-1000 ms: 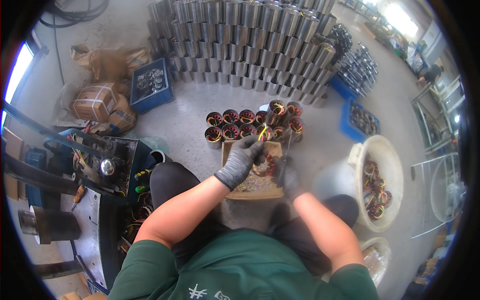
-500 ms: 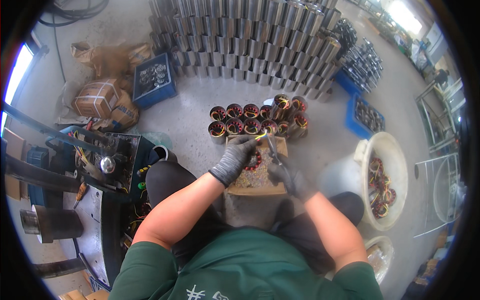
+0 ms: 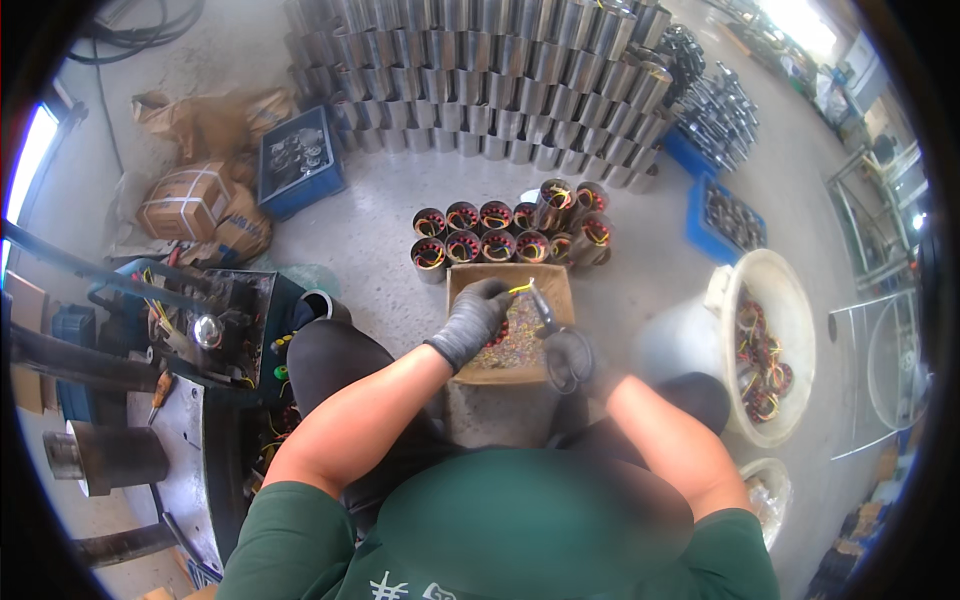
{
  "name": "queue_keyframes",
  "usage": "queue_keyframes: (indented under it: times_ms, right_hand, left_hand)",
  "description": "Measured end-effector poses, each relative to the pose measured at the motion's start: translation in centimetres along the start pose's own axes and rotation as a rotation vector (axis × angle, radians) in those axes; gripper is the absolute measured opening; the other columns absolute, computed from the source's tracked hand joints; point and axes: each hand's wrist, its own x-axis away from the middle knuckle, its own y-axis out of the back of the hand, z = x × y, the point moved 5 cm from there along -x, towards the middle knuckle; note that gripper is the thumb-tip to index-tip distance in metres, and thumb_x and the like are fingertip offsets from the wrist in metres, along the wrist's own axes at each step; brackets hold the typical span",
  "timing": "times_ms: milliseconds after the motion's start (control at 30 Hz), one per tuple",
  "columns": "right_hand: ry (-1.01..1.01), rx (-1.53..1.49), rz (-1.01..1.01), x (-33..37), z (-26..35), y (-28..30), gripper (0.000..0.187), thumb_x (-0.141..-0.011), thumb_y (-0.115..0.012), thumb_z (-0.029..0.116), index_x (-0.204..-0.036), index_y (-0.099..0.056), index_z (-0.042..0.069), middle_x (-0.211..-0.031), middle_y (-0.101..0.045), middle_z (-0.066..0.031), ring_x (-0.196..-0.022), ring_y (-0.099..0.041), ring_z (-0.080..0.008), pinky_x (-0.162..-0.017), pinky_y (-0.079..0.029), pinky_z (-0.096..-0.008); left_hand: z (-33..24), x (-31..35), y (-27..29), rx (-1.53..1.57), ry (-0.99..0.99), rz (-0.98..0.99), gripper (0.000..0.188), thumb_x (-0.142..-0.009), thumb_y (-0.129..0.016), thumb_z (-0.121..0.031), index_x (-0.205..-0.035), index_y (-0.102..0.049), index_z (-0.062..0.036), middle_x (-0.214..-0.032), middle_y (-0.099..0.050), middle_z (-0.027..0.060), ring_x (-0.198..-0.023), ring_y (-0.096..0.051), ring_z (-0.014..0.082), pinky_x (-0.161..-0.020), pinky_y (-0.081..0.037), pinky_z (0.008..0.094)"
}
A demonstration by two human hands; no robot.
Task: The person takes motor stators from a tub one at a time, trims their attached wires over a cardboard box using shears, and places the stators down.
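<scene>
Wires (image 3: 520, 289), yellow and thin, stick out from the pinched fingertips of my gloved left hand (image 3: 475, 322), with their long axis running toward about 2 o'clock. My right hand (image 3: 575, 360), gloved too, is wrapped around a scissor-like hand tool (image 3: 540, 308) whose length points from my palm toward 11 o'clock. Its tip lies right at the free wire ends, so wire and tool cross there at a steep angle; whether the blades bite or merely sit alongside, I cannot tell. Left is the nearer hand to the wires; my right sits back, at about 5 o'clock from those ends. A red-toned wound ring (image 3: 497, 333) shows partly at 4 o'clock from my left knuckles, mostly hidden, so I can't say if that hand bears it. All this is over the cardboard box (image 3: 560, 290), with littered scraps (image 3: 515, 355) inside it.
</scene>
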Motion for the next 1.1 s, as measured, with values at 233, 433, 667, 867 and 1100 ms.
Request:
queue_keyframes:
  times_ms: [233,433,667,867,1100]
  right_hand:
    - [0.050,0.168,0.051,0.6,1.3,-2.2,0.036,-0.087,-0.067,0.017,-0.119,-0.053,0.007,-0.070,-0.054,-0.0028,-0.052,-0.052,-0.0104,-0.041,-0.038,-0.0247]
    - [0.033,0.213,-0.006,1.4,2.9,-2.4,0.034,-0.088,-0.067,0.020,-0.115,-0.053,0.005,-0.055,-0.048,0.0008,-0.037,-0.043,-0.0109,-0.034,-0.034,-0.0269]
    - [0.073,0.134,-0.004,0.9,2.2,-2.0,0.035,-0.090,-0.066,0.021,-0.118,-0.053,0.004,-0.055,-0.047,0.0014,-0.035,-0.042,-0.0109,-0.034,-0.038,-0.0267]
    - [0.151,0.165,0.004,1.9,2.5,-3.9,0.033,-0.090,-0.066,0.023,-0.114,-0.053,0.006,-0.068,-0.051,-0.0006,-0.045,-0.048,-0.0110,-0.040,-0.044,-0.0272]
    - [0.028,0.099,0.010,0.3,0.5,-2.5,0.036,-0.089,-0.067,0.029,-0.114,-0.052,0.009,-0.067,-0.051,-0.0007,-0.046,-0.050,-0.0124,-0.041,-0.045,-0.0289]
  left_hand:
    - [0.1,0.0,0.8,-0.051,0.032,-0.001,0.022,-0.089,-0.062,-0.012,-0.107,-0.064,0.0016,-0.088,-0.065,0.0037,-0.075,-0.055,0.0101,-0.066,-0.048,0.0274]
    - [-1.7,1.4,-0.1,-0.064,0.189,0.115,0.024,-0.088,-0.065,-0.014,-0.107,-0.066,0.0004,-0.087,-0.066,0.0041,-0.076,-0.056,0.0111,-0.070,-0.049,0.0280]
    - [-0.3,0.5,-0.3,-0.035,0.125,0.097,0.027,-0.087,-0.064,-0.013,-0.109,-0.064,0.0024,-0.084,-0.065,0.0047,-0.074,-0.056,0.0110,-0.069,-0.048,0.0261]
    - [-2.2,1.5,0.3,-0.029,0.163,0.071,0.018,-0.087,-0.064,-0.012,-0.100,-0.062,0.0005,-0.078,-0.063,0.0043,-0.067,-0.056,0.0106,-0.059,-0.047,0.0268]
    - [-2.3,0.9,0.9,-0.013,0.094,-0.060,0.014,-0.086,-0.065,-0.010,-0.095,-0.060,-0.0008,-0.076,-0.063,0.0043,-0.063,-0.055,0.0110,-0.057,-0.046,0.0276]
